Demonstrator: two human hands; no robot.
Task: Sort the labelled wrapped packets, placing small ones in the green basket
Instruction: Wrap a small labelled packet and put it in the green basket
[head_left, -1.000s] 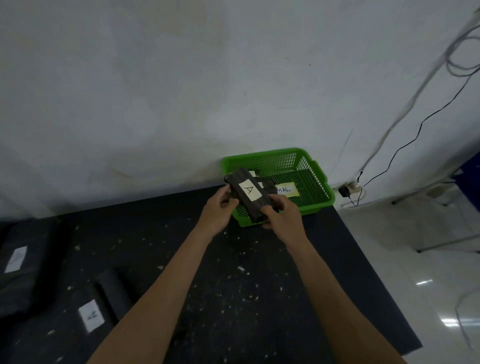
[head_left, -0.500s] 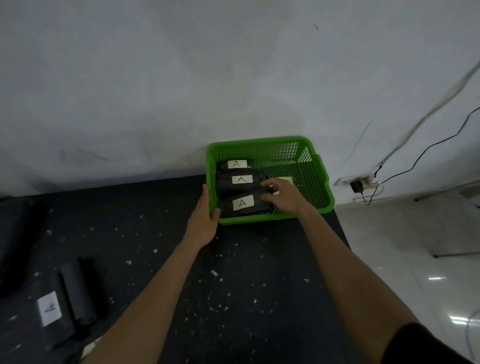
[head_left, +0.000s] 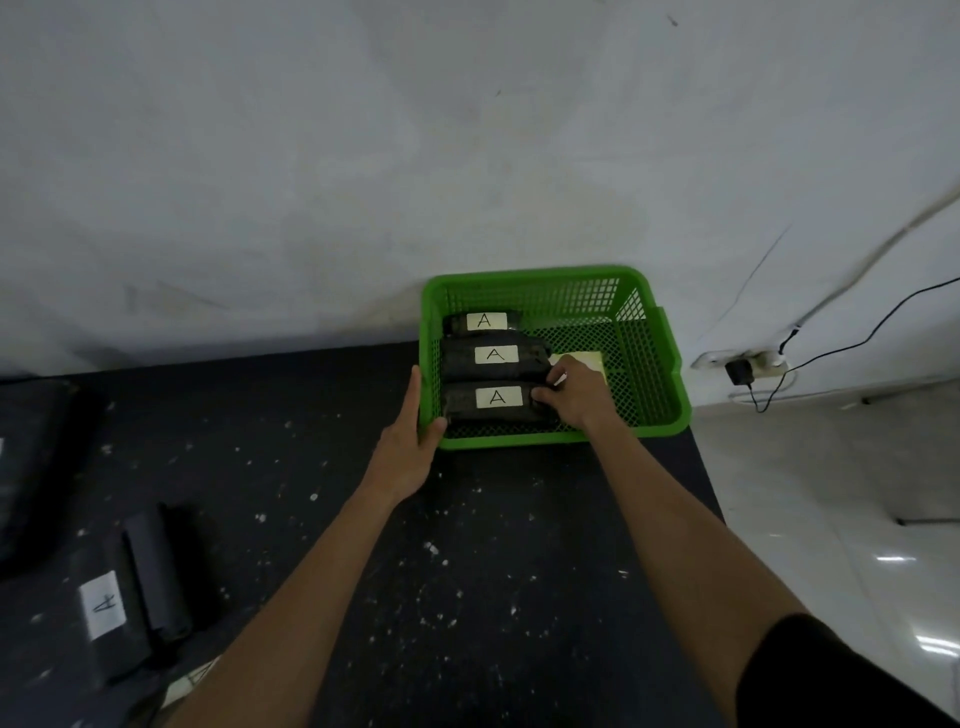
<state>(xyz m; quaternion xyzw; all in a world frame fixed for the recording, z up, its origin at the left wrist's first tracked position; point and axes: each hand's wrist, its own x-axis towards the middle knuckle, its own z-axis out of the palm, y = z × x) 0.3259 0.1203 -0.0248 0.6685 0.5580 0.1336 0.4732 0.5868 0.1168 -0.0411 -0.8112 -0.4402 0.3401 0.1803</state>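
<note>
The green basket (head_left: 660, 358) stands at the far right of the black table, against the wall. Three small black wrapped packets labelled "A" lie in a row in its left half: the front packet (head_left: 462, 410), the middle packet (head_left: 457, 358) and the back packet (head_left: 454, 323). My right hand (head_left: 574, 392) is inside the basket, its fingers curled on the right end of the front packet. My left hand (head_left: 410, 434) lies flat against the basket's outer left wall, thumb at the front corner.
A yellowish paper label (head_left: 584, 358) lies on the basket floor behind my right hand. Another black packet labelled "A" (head_left: 130, 597) lies at the table's front left, with a larger dark packet (head_left: 31, 457) beyond it. The table's edge (head_left: 706, 483) drops to a white tiled floor with a charger and cables.
One second ago both hands held a packet above the basket. It now lies in the front row of the basket; my left hand has moved to the basket's left wall.
</note>
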